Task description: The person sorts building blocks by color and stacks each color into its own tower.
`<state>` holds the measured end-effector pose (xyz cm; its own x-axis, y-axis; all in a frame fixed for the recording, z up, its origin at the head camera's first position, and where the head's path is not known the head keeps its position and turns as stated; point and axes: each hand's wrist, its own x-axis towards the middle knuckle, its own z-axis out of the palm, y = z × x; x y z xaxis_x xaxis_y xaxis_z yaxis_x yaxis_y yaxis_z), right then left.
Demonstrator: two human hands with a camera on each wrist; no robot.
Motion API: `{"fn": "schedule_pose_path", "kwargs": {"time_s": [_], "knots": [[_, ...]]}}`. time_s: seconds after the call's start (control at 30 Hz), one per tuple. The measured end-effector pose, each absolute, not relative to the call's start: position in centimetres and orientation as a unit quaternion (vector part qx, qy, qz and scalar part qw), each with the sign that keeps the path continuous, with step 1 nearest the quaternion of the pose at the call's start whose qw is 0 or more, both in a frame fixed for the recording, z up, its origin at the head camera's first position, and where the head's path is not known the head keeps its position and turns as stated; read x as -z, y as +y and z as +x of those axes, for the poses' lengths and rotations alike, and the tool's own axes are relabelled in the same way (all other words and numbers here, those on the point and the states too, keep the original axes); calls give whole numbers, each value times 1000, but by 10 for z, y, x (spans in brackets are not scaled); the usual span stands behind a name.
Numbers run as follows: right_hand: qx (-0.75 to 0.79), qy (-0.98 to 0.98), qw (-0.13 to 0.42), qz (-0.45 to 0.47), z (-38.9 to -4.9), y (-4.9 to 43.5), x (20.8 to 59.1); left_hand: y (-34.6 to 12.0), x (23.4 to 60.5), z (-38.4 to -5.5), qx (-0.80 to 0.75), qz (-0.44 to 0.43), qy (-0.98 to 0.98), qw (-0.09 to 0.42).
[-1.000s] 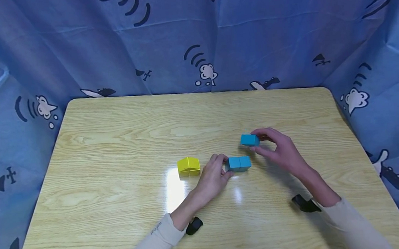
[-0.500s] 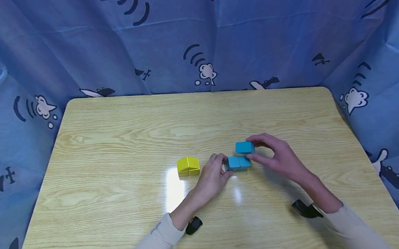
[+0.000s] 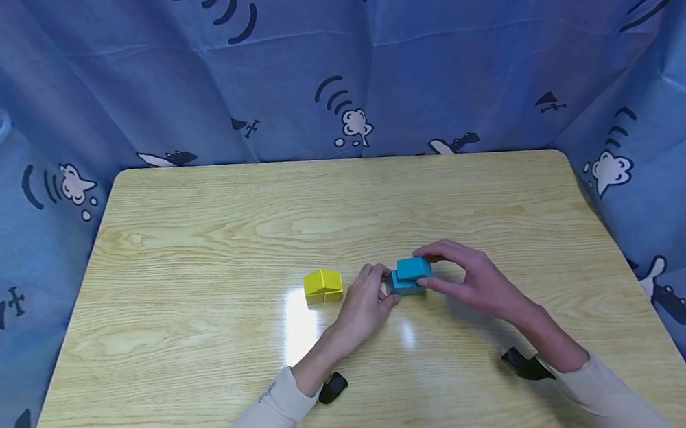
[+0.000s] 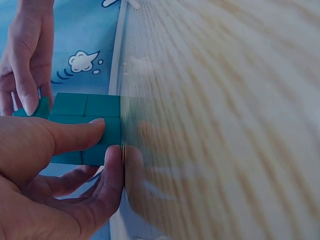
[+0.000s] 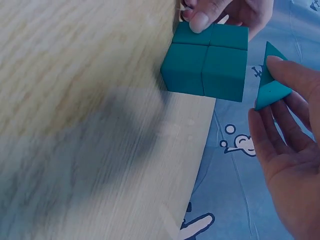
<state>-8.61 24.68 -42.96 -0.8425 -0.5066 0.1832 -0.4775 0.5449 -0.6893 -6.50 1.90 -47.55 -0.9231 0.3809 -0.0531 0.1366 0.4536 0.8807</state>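
A stack of blue cubes [image 3: 406, 290], teal in the wrist views, stands on the table, and my left hand [image 3: 365, 299] grips it from its left side. In the left wrist view, the thumb lies across the cubes' [image 4: 68, 103] near face. My right hand [image 3: 476, 275] pinches a blue triangular block [image 3: 412, 267] over the stack. A narrow gap parts this triangular block [image 5: 270, 90] from the cubes [image 5: 204, 72] in the right wrist view. From the head view, it covers part of the stack's top.
A yellow block group [image 3: 323, 285] with a peaked top stands left of my left hand. The wooden table [image 3: 213, 219] meets a blue patterned curtain [image 3: 280, 75] at the back and sides. Black wrist cameras [image 3: 333, 388] sit below both hands.
My right hand has carried the triangular block left and toward me, from behind and right of the stack to over it. My left hand has stayed on the cubes.
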Motion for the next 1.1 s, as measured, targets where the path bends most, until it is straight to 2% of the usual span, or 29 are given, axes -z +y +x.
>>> {"fn": "schedule_pose_path", "kwargs": {"time_s": [0.73, 1.1], "knots": [[377, 874, 41, -305, -85, 243, 433, 19, 476, -65, -500, 166, 844, 105], [379, 876, 54, -295, -84, 243, 432, 18, 474, -64, -501, 165, 842, 112]]}}
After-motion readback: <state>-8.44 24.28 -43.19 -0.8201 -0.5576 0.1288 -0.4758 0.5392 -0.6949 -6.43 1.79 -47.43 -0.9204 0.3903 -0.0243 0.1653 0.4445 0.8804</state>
